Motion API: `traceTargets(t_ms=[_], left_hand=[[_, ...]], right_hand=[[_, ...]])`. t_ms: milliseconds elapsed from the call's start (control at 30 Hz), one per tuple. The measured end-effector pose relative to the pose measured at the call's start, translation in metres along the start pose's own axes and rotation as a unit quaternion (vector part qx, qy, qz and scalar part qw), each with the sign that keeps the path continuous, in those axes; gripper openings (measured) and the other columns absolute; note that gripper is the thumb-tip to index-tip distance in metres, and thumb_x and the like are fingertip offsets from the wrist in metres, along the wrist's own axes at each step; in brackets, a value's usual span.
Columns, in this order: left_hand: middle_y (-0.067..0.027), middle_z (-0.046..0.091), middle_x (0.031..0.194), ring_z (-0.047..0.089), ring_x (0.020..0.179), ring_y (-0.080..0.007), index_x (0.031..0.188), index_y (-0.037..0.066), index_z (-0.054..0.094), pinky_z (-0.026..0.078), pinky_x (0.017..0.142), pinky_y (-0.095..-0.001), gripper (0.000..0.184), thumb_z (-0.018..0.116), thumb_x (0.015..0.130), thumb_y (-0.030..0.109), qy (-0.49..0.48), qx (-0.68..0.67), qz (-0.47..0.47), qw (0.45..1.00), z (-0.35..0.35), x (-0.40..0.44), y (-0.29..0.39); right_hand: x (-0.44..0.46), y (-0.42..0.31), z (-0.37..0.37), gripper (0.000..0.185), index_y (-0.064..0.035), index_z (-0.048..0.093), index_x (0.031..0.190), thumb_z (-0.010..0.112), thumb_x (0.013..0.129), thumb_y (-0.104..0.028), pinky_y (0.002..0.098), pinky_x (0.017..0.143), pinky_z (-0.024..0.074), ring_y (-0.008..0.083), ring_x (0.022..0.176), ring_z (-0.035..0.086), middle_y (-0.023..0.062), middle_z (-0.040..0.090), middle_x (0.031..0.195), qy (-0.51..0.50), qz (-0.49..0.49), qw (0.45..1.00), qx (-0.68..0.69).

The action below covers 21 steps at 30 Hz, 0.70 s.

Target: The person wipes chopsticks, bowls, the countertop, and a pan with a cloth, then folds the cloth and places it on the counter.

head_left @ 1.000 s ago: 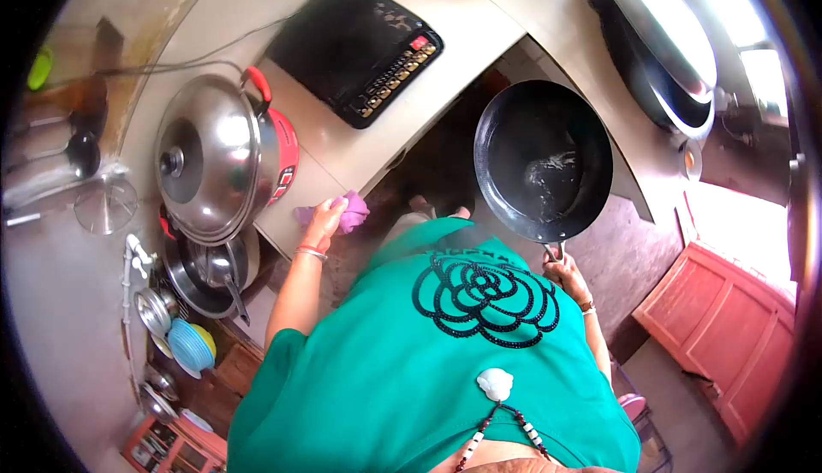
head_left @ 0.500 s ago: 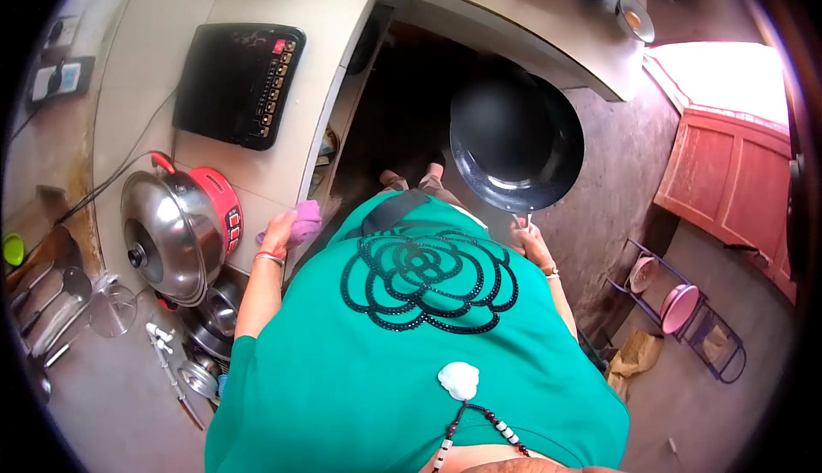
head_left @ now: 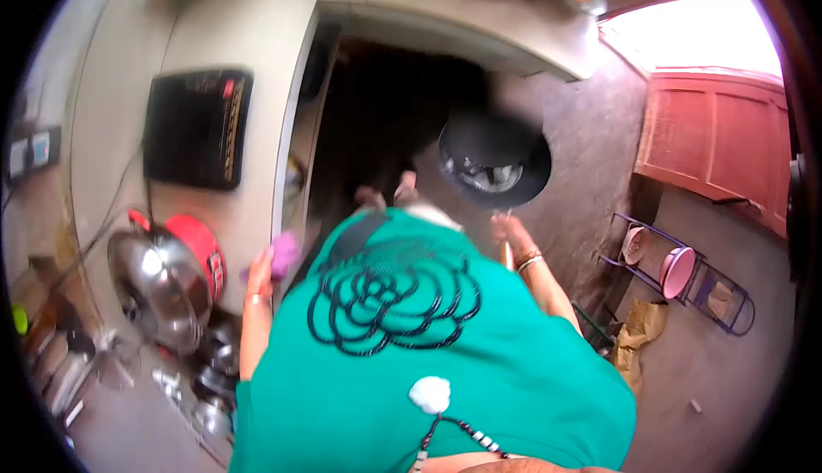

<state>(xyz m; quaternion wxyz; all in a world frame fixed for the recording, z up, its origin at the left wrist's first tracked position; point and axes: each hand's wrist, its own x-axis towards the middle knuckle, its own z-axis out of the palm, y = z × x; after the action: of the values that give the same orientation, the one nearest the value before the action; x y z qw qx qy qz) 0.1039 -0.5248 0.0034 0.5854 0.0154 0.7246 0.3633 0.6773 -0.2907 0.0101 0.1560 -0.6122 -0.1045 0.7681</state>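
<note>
The pan (head_left: 498, 175), just right of centre, is held by the right hand (head_left: 514, 235) alone, closed round its handle; a loosened grip could drop it. The left hand (head_left: 259, 273), left of centre, grips a purple cloth (head_left: 287, 253). Against the earlier frame, the pan sits further left, the hotplate (head_left: 193, 130) lower.

Red panelled door (head_left: 711, 143) beside bright opening (head_left: 711, 35)
</note>
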Motion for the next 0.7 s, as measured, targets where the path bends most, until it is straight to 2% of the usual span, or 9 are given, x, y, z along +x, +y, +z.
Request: traceTargets(t_ms=[67,200,233,333,367,433,533,633,700], left_hand=[[-0.0071,0.062,0.106,0.059,0.095,-0.0171,0.111,0.004,0.057,0.047,0.083,-0.0326,0.034,0.056,0.091,0.031,0.056,0.105,0.013,0.993,0.022,-0.022,0.024],[-0.0056,0.060,0.094,0.055,0.082,-0.0153,0.105,0.000,0.058,0.046,0.075,-0.0328,0.033,0.055,0.091,0.030,0.055,0.051,0.030,0.997,-0.007,0.010,-0.021],[-0.0049,0.059,0.090,0.054,0.078,-0.0146,0.103,-0.002,0.058,0.046,0.072,-0.0327,0.033,0.055,0.091,0.029,0.059,0.040,0.026,0.997,-0.016,0.023,-0.034],[-0.0055,0.060,0.090,0.054,0.078,-0.0149,0.103,-0.002,0.058,0.046,0.072,-0.0328,0.034,0.055,0.090,0.030,0.083,0.069,0.030,0.994,-0.004,0.026,-0.025],[-0.0056,0.060,0.090,0.054,0.078,-0.0150,0.102,-0.002,0.058,0.046,0.072,-0.0328,0.035,0.055,0.090,0.030,0.090,0.072,0.032,0.993,0.000,0.026,-0.019],[-0.0060,0.060,0.090,0.054,0.078,-0.0153,0.102,-0.003,0.058,0.046,0.072,-0.0329,0.035,0.055,0.090,0.031,0.096,0.076,0.037,0.992,0.010,0.028,-0.007],[-0.0065,0.060,0.090,0.055,0.078,-0.0156,0.102,-0.003,0.058,0.046,0.072,-0.0330,0.036,0.055,0.090,0.031,0.102,0.076,0.048,0.991,0.022,0.030,0.009],[-0.0070,0.060,0.090,0.055,0.078,-0.0160,0.102,-0.003,0.058,0.046,0.072,-0.0330,0.038,0.055,0.090,0.032,0.107,0.068,0.060,0.990,0.026,0.031,0.015],[-0.0074,0.061,0.090,0.055,0.078,-0.0162,0.102,-0.004,0.058,0.046,0.072,-0.0331,0.038,0.055,0.090,0.033,0.113,0.059,0.065,0.990,0.024,0.029,0.011]], right_hand=[[0.000,-0.020,0.007,0.011,-0.0061,0.051,0.079,0.049,0.084,-0.015,0.0262,0.043,0.0422,0.0107,0.042,0.044,-0.0014,0.046,0.054,0.021,-0.019,0.999,-0.046],[0.026,-0.050,0.015,0.015,-0.0098,0.048,0.064,0.051,0.079,-0.011,0.0291,0.042,0.0429,0.0133,0.041,0.046,0.0012,0.046,0.050,0.033,0.040,0.999,0.003],[0.027,-0.061,0.021,0.016,-0.0104,0.047,0.064,0.050,0.079,-0.011,0.0299,0.041,0.0431,0.0139,0.040,0.046,0.0013,0.046,0.049,0.052,0.044,0.997,-0.046],[0.056,-0.083,0.023,0.019,-0.0109,0.048,0.057,0.049,0.076,-0.010,0.0317,0.040,0.0437,0.0173,0.040,0.049,0.0037,0.050,0.049,0.072,0.067,0.994,-0.057],[0.059,-0.090,0.029,0.022,-0.0131,0.044,0.060,0.047,0.082,-0.012,0.0263,0.039,0.0410,0.0097,0.041,0.045,-0.0019,0.046,0.051,0.084,0.059,0.989,-0.106],[0.077,-0.106,0.030,0.019,-0.0105,0.045,0.059,0.049,0.077,-0.010,0.0302,0.040,0.0419,0.0146,0.041,0.048,0.0016,0.048,0.050,0.096,0.067,0.985,-0.130],[0.119,-0.118,0.015,0.007,-0.0026,0.059,0.058,0.052,0.062,-0.001,0.0399,0.047,0.0480,0.0285,0.053,0.059,0.0132,0.058,0.060,0.160,0.019,0.941,-0.297],[0.124,-0.141,0.026,0.016,-0.0051,0.069,0.071,0.056,0.062,-0.003,0.0409,0.063,0.0528,0.0290,0.071,0.065,0.0161,0.066,0.077,0.176,0.040,0.828,-0.531],[0.152,-0.149,0.014,0.016,-0.0118,0.073,0.081,0.062,0.070,-0.012,0.0396,0.069,0.0523,0.0285,0.081,0.067,0.0098,0.069,0.083,0.037,0.028,0.621,-0.782]])
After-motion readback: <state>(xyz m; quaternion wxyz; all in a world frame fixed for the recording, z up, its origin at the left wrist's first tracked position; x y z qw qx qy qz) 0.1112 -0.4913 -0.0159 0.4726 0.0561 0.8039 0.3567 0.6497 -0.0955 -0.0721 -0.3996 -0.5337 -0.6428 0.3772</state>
